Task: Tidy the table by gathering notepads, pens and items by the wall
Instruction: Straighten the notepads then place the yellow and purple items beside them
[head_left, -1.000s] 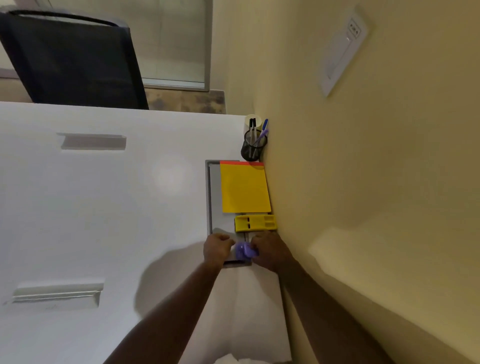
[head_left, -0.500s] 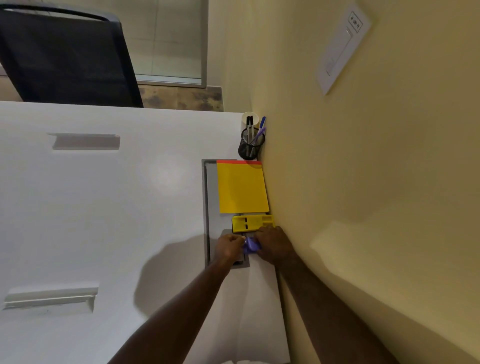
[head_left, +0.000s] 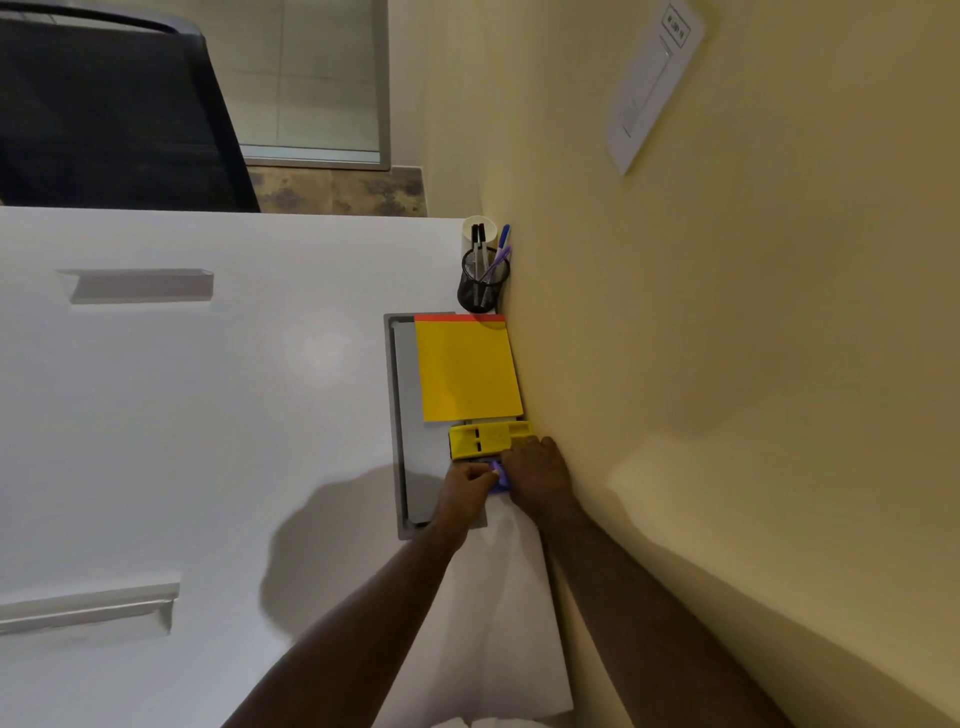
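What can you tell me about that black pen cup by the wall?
The pen cup is a small round holder of black wire mesh, see-through enough to show the pen shafts inside. It stands upright on the white table, near its far edge, close against the yellow wall. It holds dark pens and blue or purple ones leaning toward the wall. A white cup stands just behind it; the yellow notepad lies just in front.

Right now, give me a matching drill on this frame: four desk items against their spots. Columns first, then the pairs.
Items:
1. mesh pen cup
2. yellow notepad
3. yellow plastic block
4. small purple object

Places:
A. between the two hands
B. far table corner, by the wall
C. on the grey tray, just below the pen cup in the picture
D. just below the notepad in the picture, beside the right hand

Pairs: 1-B, 2-C, 3-D, 4-A
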